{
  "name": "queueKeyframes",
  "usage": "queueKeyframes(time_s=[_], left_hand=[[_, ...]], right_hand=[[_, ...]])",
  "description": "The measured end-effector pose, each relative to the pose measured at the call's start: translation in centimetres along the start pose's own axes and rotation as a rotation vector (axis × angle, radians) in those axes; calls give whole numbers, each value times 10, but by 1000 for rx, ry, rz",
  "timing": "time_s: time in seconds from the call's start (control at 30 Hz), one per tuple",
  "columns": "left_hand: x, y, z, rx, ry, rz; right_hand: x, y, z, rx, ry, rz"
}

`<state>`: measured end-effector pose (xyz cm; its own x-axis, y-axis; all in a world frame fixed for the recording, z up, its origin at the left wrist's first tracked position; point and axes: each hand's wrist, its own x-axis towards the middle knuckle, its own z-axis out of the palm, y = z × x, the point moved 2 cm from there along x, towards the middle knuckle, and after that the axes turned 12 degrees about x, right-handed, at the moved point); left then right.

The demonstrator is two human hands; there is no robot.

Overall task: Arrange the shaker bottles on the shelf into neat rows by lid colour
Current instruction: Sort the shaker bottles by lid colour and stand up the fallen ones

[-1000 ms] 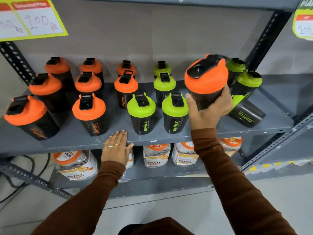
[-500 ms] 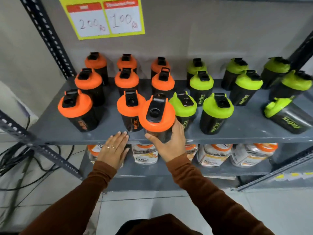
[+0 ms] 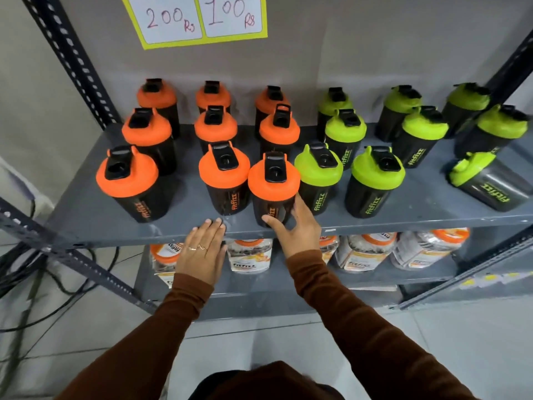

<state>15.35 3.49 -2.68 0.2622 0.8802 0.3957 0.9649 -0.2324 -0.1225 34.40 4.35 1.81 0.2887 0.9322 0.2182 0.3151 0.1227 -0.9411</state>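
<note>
Black shaker bottles stand on a grey metal shelf. Several with orange lids fill the left half, several with green lids the right half. My right hand grips the base of an orange-lid bottle, which stands upright at the front, between another orange-lid bottle and a green-lid bottle. My left hand lies flat on the shelf's front edge, fingers together, holding nothing. One green-lid bottle lies on its side at the far right front.
Perforated dark uprights frame the shelf on the left and right. A yellow-edged price sign hangs on the back wall. Packaged jars with orange caps sit on the lower shelf. Black cables trail on the floor at left.
My right hand carried the orange-lid bottle from the green side leftward and down to the front row beside the other orange lids. My left hand stayed on the shelf edge.
</note>
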Motion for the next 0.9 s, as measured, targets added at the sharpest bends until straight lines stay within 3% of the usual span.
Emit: queueKeyframes(time_s=[0.07, 0.17, 0.27, 0.4, 0.6, 0.9], left_hand=[[-1, 1, -1, 4, -29, -12], [-1, 1, 0, 4, -69, -21], [-1, 3, 0, 2, -95, -28], [-2, 3, -2, -4, -96, -31], [0, 2, -4, 23, -119, -18], [0, 7, 0, 79, -83, -18]], right_hand=[[-8, -1, -6, 12, 51, 1], [-14, -5, -20, 13, 303, -121], [-5, -7, -30, 48, 434, -90], [21, 0, -31, 82, 355, 84], [50, 8, -37, 112, 219, 157], [16, 16, -46, 119, 336, 106]])
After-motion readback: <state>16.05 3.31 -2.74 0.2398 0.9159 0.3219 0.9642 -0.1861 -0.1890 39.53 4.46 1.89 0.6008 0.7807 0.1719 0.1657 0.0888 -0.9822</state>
